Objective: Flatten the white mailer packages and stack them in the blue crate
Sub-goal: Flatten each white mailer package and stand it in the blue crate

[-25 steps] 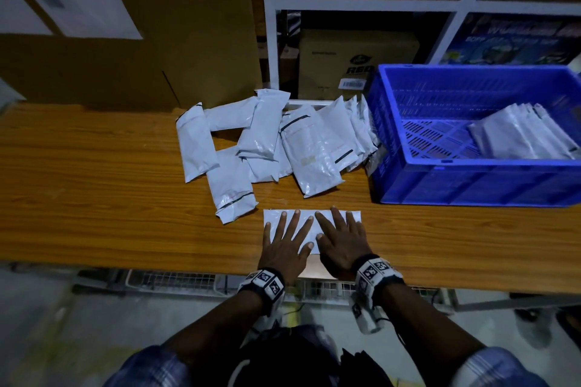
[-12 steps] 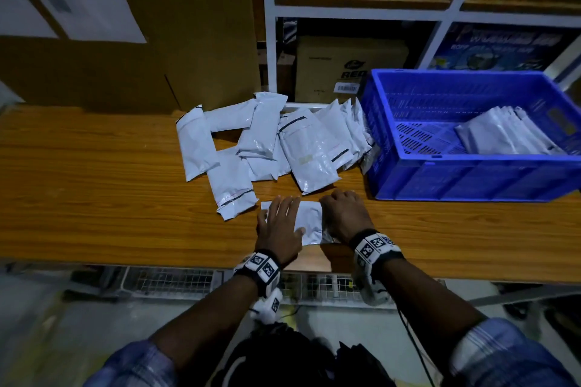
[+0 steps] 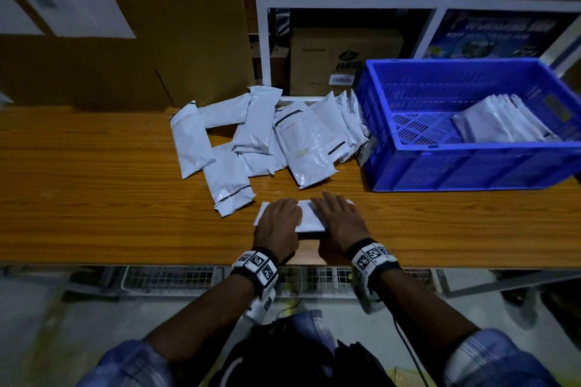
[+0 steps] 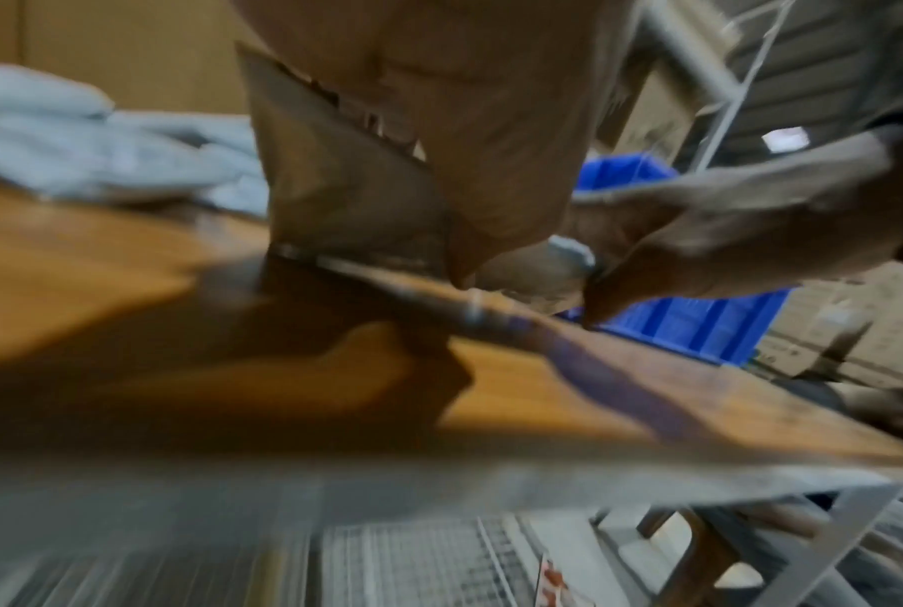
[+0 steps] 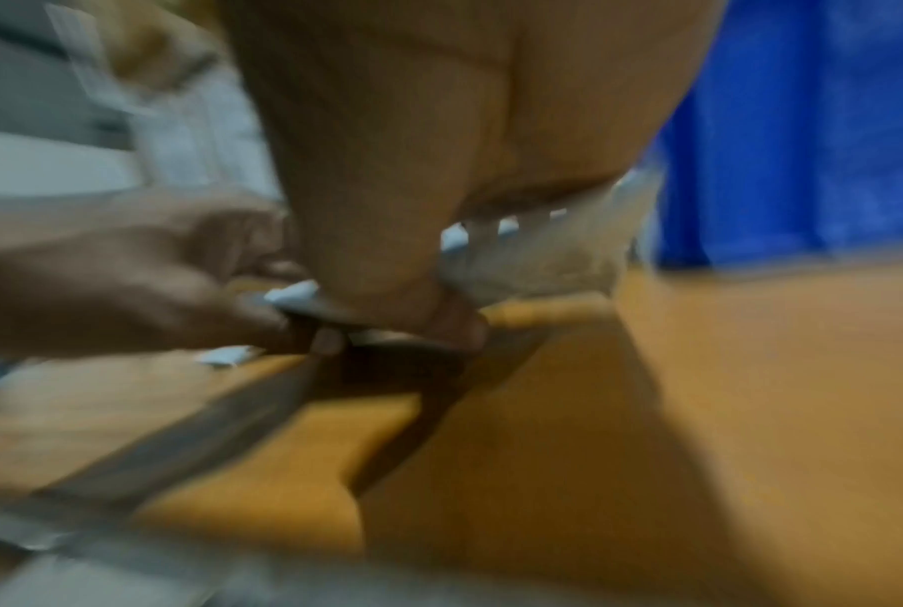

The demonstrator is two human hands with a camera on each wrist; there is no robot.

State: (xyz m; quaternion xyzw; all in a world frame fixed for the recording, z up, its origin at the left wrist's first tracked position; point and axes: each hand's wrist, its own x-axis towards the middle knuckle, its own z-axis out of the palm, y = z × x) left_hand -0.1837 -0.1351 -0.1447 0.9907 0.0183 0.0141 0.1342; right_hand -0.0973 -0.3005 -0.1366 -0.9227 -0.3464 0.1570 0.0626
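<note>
mailer point(image 3: 309, 217) flat on table point(image 3: 94, 198) near front edge | left hand point(image 3: 278, 225), right hand point(image 3: 341, 221) pinching its edges, thumbs underneath | blue crate point(image 3: 471, 166) well right | risk: slick film slipping mid-lift, refolding

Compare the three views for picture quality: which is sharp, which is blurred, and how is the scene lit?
Head view: dim but fairly sharp, wide-angle bending at the edges; both hands on the white mailer and the blue crate read clearly. Left wrist view: motion-smeared, worst along the bottom. Right wrist view: blurred throughout, the mailer only a pale smudge.
</note>
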